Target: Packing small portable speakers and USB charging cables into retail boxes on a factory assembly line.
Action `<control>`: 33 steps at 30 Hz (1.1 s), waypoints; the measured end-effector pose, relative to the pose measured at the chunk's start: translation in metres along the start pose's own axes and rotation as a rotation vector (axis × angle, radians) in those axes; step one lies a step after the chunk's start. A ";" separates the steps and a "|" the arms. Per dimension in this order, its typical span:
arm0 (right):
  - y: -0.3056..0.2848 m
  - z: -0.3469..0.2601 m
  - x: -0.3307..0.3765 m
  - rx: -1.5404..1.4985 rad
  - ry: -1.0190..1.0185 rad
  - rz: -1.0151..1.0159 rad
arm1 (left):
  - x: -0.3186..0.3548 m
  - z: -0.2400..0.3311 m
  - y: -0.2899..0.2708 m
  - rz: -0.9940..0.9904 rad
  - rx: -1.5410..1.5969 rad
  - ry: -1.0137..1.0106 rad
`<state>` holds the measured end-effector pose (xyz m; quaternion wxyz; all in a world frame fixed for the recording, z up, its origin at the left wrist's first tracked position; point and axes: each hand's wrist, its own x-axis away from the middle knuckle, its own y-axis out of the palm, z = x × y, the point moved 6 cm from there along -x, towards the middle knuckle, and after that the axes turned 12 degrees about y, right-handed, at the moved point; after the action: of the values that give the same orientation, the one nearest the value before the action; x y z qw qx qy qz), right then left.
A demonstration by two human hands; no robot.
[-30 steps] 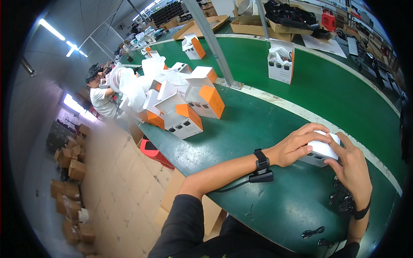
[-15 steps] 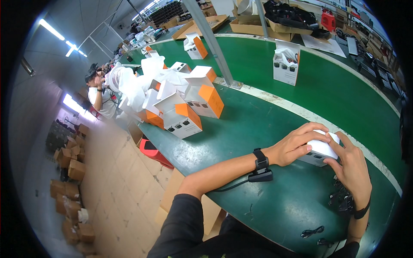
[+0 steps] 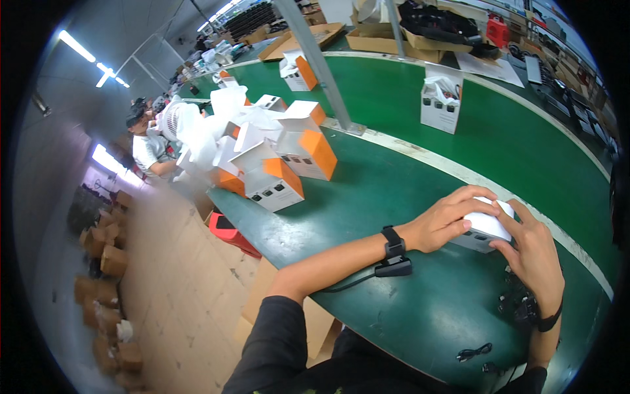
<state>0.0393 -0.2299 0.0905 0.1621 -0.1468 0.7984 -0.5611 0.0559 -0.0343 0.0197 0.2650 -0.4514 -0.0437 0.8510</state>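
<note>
A white cardboard box with dark pictures on its side stands at the right of the green workbench. My left hand grips it from the left, fingers bent over the top. From the right, my right hand clasps it, with the thumb on the near side and fingers at the top edge. Both sets of fingertips nearly meet on the top face. Below my right hand lies a bundle of black cables. A coiled black cable is nearer the bench's front edge.
Several open white-and-orange boxes with white wrapping stand at the bench's left end. On the green conveyor belt behind are more open boxes, one a white box. A metal post rises beyond the bench. A co-worker is at far left.
The view has shifted slightly. Both hands keep nearly the same hold on the box. At far left, the co-worker's raised arm has come down.
</note>
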 end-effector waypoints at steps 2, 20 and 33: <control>-0.001 -0.002 0.000 0.017 -0.121 0.077 | 0.000 0.002 0.001 -0.008 0.021 0.003; -0.086 0.227 -0.026 0.283 0.382 0.456 | 0.008 -0.155 -0.145 0.636 -0.181 -0.670; 0.004 0.206 -0.017 0.453 0.459 0.027 | -0.077 -0.157 -0.128 0.319 -0.532 -0.417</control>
<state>0.1412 -0.3963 0.0226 0.0138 0.0340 0.6709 -0.7407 0.2676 0.0114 0.0244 -0.0122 -0.3226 -0.2455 0.9141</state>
